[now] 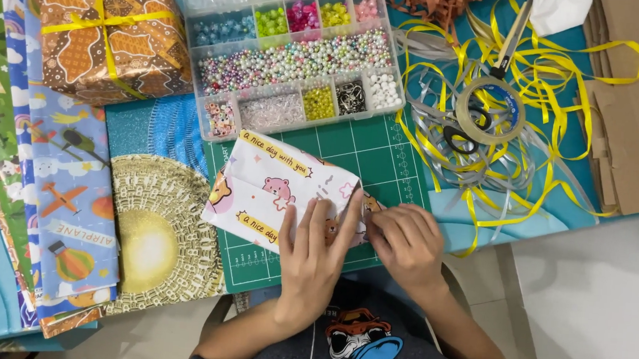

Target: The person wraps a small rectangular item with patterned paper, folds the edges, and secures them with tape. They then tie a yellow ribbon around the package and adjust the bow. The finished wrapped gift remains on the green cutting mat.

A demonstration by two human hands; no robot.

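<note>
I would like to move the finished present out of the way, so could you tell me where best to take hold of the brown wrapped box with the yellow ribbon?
Grip the brown wrapped box by its two long sides, coming down from above. It lies flat on the table's far left with those sides free, and the yellow ribbon crossing its top looks too thin to lift by. The bead box sits close on its right, so keep fingers tight there.

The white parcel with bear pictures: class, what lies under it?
The parcel rests on a green cutting mat with grid lines. Left hand and right hand cover its right end, and the wrapping hides its contents.
</note>
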